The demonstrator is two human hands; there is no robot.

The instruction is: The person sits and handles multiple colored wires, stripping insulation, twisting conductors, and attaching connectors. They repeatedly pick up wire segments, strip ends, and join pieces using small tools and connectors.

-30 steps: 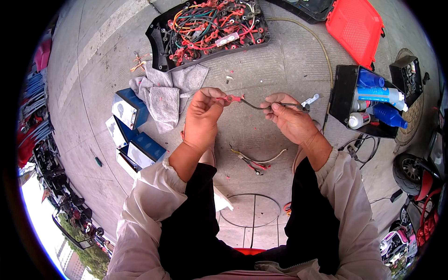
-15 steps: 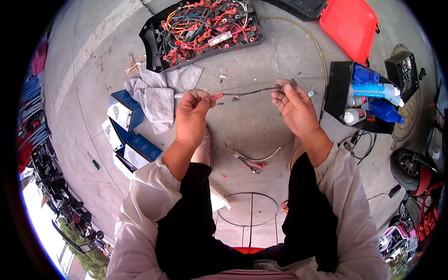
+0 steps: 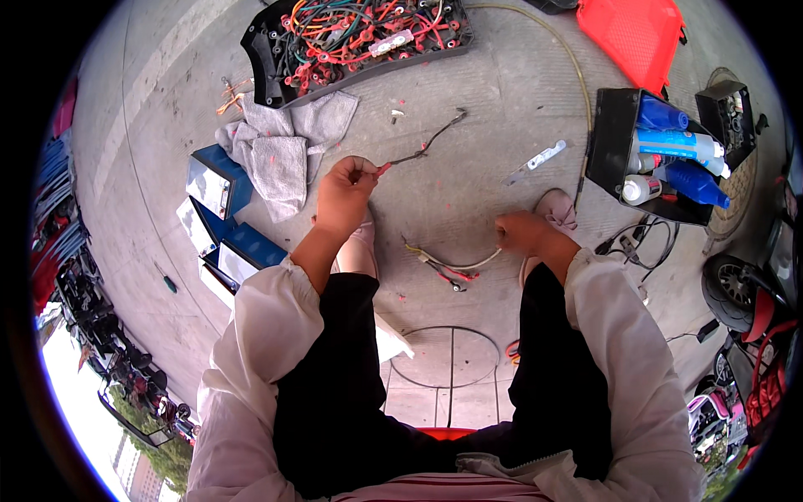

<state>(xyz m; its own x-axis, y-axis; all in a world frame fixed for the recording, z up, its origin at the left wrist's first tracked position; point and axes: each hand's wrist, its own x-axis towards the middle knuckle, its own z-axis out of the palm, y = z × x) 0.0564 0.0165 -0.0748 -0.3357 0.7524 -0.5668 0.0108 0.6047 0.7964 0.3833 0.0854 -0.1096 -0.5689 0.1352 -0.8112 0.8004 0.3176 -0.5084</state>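
Note:
Pinched in my left hand (image 3: 343, 197) is the red-sleeved end of a thin black wire (image 3: 410, 156), which sticks out forward and right above the ground. My right hand (image 3: 527, 233) is low beside my right shoe, its fingers curled and mostly hidden from above. Against its underside comes the end of a whitish cable (image 3: 458, 263), which lies in a curve on the ground with red and black leads. Whether the fingers grip that end is not visible. A utility knife with a white handle (image 3: 549, 154) lies ahead of my right hand.
A black tray (image 3: 376, 79) of tangled wires stands ahead, near a grey towel (image 3: 280, 171). Blue boxes (image 3: 222, 186) sit at left. At right are a black bin (image 3: 606, 155) of bottles, a small black box (image 3: 721, 113), a red plastic case (image 3: 631, 42) and a black cord (image 3: 669, 243).
My right hand has let go of the black wire's far end and dropped toward my right shoe, uncovering the knife. My left hand still holds the red end. The view has tilted slightly.

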